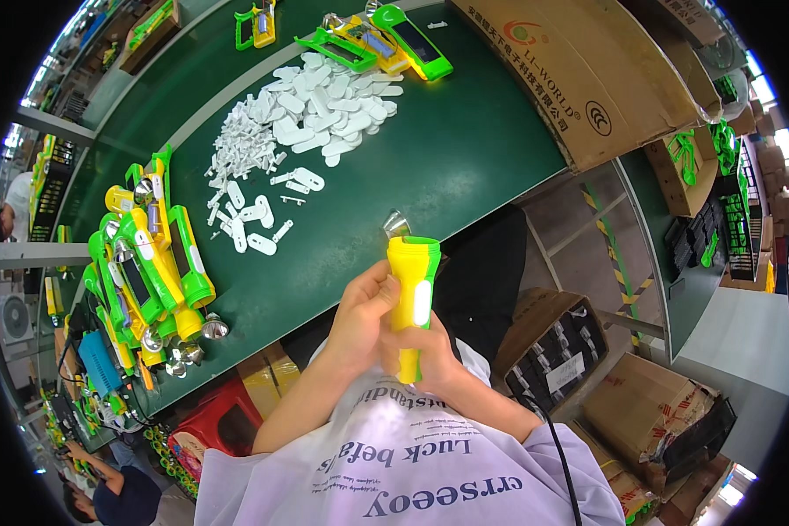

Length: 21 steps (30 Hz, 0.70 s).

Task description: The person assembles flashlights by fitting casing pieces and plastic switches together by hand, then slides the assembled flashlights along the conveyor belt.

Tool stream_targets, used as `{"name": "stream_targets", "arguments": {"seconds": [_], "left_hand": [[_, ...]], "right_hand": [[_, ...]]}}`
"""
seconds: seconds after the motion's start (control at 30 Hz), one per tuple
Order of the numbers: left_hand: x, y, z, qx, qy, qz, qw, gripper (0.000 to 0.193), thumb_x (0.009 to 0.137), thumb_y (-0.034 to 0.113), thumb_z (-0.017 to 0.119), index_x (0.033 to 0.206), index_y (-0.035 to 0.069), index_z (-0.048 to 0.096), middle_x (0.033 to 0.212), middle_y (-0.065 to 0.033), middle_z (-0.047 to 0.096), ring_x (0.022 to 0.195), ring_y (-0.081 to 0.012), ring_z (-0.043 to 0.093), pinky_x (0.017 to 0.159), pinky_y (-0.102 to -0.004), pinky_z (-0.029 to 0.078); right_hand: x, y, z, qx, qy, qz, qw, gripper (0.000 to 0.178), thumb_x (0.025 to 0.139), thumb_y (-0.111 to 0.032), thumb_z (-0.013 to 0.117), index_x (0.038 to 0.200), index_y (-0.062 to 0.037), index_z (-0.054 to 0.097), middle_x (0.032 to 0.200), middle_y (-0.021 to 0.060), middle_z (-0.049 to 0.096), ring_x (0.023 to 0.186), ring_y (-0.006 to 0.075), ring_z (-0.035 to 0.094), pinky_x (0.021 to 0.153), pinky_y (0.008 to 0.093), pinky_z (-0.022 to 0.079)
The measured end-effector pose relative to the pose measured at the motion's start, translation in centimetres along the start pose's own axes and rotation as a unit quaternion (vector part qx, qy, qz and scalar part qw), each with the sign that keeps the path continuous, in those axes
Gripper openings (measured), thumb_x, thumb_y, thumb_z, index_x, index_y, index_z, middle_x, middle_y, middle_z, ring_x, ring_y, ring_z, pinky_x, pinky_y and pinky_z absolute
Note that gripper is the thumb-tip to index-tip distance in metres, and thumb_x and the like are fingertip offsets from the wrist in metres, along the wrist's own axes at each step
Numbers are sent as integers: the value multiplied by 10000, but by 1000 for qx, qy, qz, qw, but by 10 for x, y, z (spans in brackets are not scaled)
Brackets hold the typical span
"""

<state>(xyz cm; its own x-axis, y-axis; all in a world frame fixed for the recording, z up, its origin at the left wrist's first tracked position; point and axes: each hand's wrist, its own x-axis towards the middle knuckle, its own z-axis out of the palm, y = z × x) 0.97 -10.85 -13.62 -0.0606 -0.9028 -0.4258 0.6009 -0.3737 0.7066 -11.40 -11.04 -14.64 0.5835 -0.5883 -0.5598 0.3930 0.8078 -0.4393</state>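
A yellow and green flashlight body (409,280) with a white oval piece on its side stands nearly upright in front of my chest. My left hand (368,302) is closed round its left side, with the thumb near the upper part. Lower down, my right hand (428,352) wraps the handle, its thumb lying across just below the white piece. A silvery cone reflector (396,223) sits beside the flashlight's wide top end, over the table edge; whether it is joined by a wire cannot be made out.
On the green table (465,193) lie a heap of white plastic parts (333,101) and a pile of flashlight bodies (149,263) with loose reflectors. More flashlight parts (386,39) lie at the back. A large cardboard box (587,79) stands at the far right. Below right are more boxes (640,399).
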Motion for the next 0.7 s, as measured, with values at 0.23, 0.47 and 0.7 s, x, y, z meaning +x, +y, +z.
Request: {"name": "stream_targets", "arguments": {"seconds": [0.23,0.47,0.7], "left_hand": [[-1,10,-11,-6,8,-3,1000,437,1038,344,451,1282,-10,526,1153,-126,645,940,-147,633,813,-285,518],[-36,84,-31,437,134,387,801,571,957,476,556,1163,-53,613,1122,-169,652,998,-224,615,876,-360,481],[-50,148,3,835,-117,235,484,658,801,488,719,1210,-1,556,1051,-158,625,979,-283,615,907,-407,443]], "right_hand": [[2,-9,1,53,-67,41,996,265,717,-50,629,943,-23,495,575,84,482,419,200,467,419,321,374],[6,-59,15,-411,-127,-35,902,391,742,-189,697,1058,-14,549,646,118,578,583,275,607,543,365,483],[16,-112,79,-848,-122,-210,472,373,688,-235,750,971,-59,584,759,167,667,756,376,661,682,465,514]]}}
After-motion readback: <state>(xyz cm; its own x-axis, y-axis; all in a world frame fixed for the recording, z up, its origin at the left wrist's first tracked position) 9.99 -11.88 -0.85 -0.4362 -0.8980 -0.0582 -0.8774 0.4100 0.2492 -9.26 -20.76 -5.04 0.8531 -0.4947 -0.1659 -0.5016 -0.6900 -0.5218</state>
